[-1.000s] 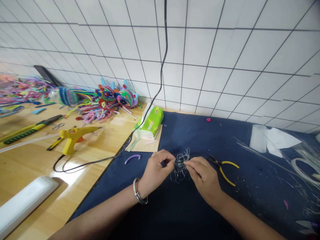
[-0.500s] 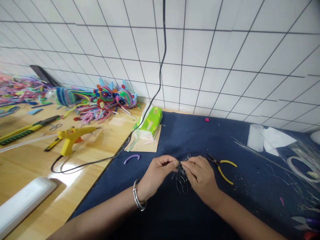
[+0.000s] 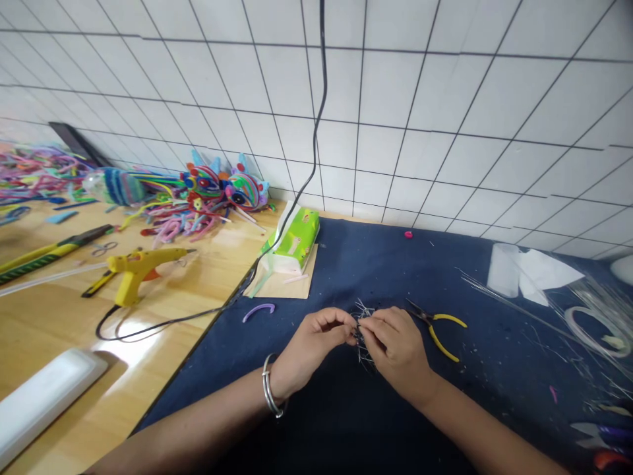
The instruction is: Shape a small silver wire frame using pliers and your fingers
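Observation:
My left hand (image 3: 319, 343) and my right hand (image 3: 398, 343) meet over the dark blue cloth, fingertips almost touching. Both pinch a small tangle of thin silvery wire (image 3: 364, 308), whose ends stick out above and below the fingers. What lies right between the fingertips is partly hidden. A silver bangle circles my left wrist. Just right of my right hand lie yellow-handled pliers (image 3: 442, 330), their jaws pointing up and left. A purple curved strip (image 3: 258, 311) rests left of my left hand.
On the left stand a yellow glue gun (image 3: 141, 267), a white oblong case (image 3: 54, 402) and colourful pipe cleaners (image 3: 198, 224). A green tissue pack (image 3: 299, 237) sits on brown card, with a black cable (image 3: 316, 132) crossing it. Loose wires (image 3: 519, 307) and a wire coil (image 3: 573, 330) are at right.
The wire tangle has turned between my fingers: its ends now spread more above them and the loops below hang less. My hands have barely moved; the view has shifted slightly.

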A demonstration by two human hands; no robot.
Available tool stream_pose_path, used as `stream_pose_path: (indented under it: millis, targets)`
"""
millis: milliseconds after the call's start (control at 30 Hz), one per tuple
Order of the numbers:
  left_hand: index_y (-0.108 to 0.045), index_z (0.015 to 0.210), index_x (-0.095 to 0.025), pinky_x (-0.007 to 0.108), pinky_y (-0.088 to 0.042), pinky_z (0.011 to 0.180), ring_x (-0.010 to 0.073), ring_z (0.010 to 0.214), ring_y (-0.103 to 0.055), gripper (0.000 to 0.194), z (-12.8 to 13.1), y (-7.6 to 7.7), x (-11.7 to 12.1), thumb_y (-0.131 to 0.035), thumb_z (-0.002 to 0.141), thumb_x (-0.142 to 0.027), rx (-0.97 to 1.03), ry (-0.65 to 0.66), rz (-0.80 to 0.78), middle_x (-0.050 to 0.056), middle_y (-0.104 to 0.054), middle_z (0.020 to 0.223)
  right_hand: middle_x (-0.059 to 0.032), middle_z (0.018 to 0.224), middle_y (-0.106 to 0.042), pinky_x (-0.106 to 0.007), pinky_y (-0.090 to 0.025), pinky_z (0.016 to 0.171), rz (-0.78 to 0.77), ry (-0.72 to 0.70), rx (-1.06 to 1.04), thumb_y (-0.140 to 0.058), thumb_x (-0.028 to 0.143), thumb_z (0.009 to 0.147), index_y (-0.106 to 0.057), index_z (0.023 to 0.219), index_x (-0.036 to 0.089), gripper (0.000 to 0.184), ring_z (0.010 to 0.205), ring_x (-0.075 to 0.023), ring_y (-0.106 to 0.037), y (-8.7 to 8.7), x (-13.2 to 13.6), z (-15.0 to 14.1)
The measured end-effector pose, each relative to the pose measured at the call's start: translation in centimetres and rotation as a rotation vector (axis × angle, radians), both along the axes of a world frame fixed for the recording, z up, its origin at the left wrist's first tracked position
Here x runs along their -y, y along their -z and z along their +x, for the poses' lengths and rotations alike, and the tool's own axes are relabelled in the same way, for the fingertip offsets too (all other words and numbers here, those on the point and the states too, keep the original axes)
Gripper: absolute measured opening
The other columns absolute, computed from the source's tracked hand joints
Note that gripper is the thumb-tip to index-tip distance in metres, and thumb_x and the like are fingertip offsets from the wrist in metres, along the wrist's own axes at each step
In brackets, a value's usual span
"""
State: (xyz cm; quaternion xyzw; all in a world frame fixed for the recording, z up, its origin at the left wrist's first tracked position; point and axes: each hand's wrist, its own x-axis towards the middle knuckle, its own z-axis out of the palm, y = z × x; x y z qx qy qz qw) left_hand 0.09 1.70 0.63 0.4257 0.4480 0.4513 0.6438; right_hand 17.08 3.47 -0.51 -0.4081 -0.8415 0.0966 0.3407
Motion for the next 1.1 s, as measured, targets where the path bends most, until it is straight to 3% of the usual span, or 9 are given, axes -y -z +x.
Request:
stream_pose_path:
  millis: [267,400,500,667,833,1000,1100]
  targets:
    - [-0.062,0.081,-0.011,0.026,-0.046,0.071,0.012,0.068,-0.058,0.013,-0.1,0.4,-0.2,-0.062,0.076,-0.024,-0.02,0.014,-0.034,0.003,-0.061,0.074,-0.004,0.078,-0.059,-0.033,-0.042,0.07,0.011,0.011,0.009,-0.053,0.017,0.081,-0.065,0.085,0.019,0.013,0.073,-0.0152,-0.054,0.0,0.1,0.1]
    - [-0.062,0.079,-0.011,0.026,-0.045,0.069,0.0126,0.067,-0.057,0.015,-0.1,0.3,-0.2,-0.061,0.076,-0.026,-0.136,0.037,0.004,0.003,-0.062,0.07,-0.0042,0.077,-0.059,-0.033,-0.041,0.07,0.012,0.004,0.015,-0.052,0.017,0.081,-0.065,0.084,0.019,0.013,0.073,-0.0153,-0.053,0.0,0.1,0.0]
    - [-0.062,0.076,-0.012,0.025,-0.045,0.065,0.0131,0.065,-0.057,0.014,-0.2,0.1,-0.1,-0.057,0.077,-0.025,-0.319,0.064,0.103,0.003,-0.062,0.069,-0.0049,0.078,-0.059,-0.033,-0.041,0.07,-0.003,-0.009,0.016,-0.052,0.017,0.082,-0.065,0.085,0.019,0.013,0.074,-0.016,-0.053,-0.1,0.2,0.0]
    - [-0.063,0.076,-0.016,0.024,-0.042,0.066,0.0131,0.068,-0.055,0.013,-0.9,-0.9,0.0,-0.05,0.077,-0.014,-0.684,0.062,0.445,0.002,-0.062,0.072,-0.0048,0.08,-0.06,-0.034,-0.041,0.073,-0.034,-0.051,-0.024,-0.051,0.016,0.082,-0.063,0.088,0.018,0.013,0.076,-0.0162,-0.053,-0.2,0.1,-0.1]
    - [-0.06,0.071,-0.016,0.022,-0.038,0.06,0.0116,0.063,-0.053,0.016,-1.6,-1.7,-0.1,-0.048,0.072,-0.006,-0.809,0.076,0.52,0.001,-0.059,0.069,-0.0033,0.078,-0.059,-0.032,-0.041,0.073,-0.155,-0.08,-0.119,-0.051,0.015,0.082,-0.062,0.084,0.019,0.012,0.076,-0.0156,-0.052,-0.6,0.1,-0.3]
    - [-0.055,0.065,-0.015,0.023,-0.035,0.058,0.0102,0.06,-0.046,0.012,-2.4,-2.0,-0.5,-0.049,0.068,-0.005,-0.777,0.004,0.475,0.0,-0.053,0.065,-0.0017,0.074,-0.056,-0.03,-0.042,0.07,-0.286,-0.045,-0.22,-0.05,0.012,0.079,-0.059,0.075,0.019,0.012,0.073,-0.0147,-0.052,-1.4,0.0,-0.3]
    - [-0.055,0.072,-0.014,0.022,-0.035,0.058,0.0097,0.059,-0.045,0.006,-3.0,-2.3,-0.9,-0.051,0.074,-0.013,-0.47,0.003,0.258,-0.001,-0.051,0.065,-0.0002,0.07,-0.055,-0.027,-0.042,0.064,-0.368,-0.004,-0.243,-0.05,0.01,0.077,-0.057,0.069,0.019,0.013,0.067,-0.0133,-0.051,-2.1,-0.2,0.0]
